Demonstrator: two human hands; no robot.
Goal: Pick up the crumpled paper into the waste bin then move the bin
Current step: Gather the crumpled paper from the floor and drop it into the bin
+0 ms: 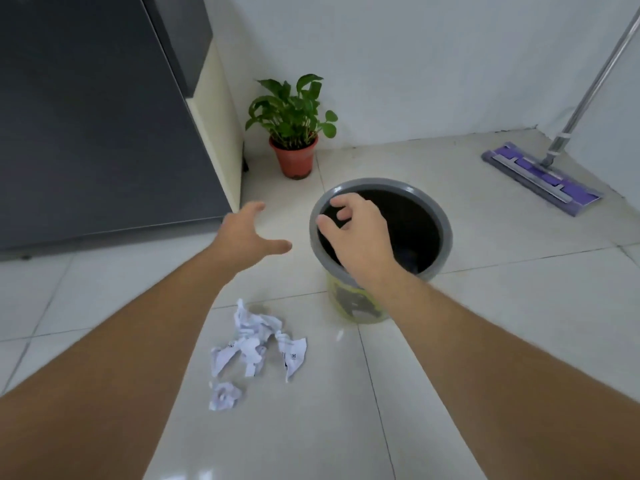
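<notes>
A round waste bin (445, 233) with a grey rim and a dark inside stands on the tiled floor. My right hand (356, 233) hovers over its left opening, fingers loosely curled and apart, with nothing visible in them. My left hand (247, 235) is stretched out to the left of the bin, palm spread, holding nothing. Several pieces of crumpled white paper (258, 341) lie on the floor in front of the bin, between my forearms, with a smaller crumpled ball (224, 396) just below them.
A potted green plant (294, 133) stands in the corner behind the bin. A dark cabinet (97, 116) fills the left side. A purple flat mop (540, 176) leans at the right wall. Pale floor tiles surround the bin.
</notes>
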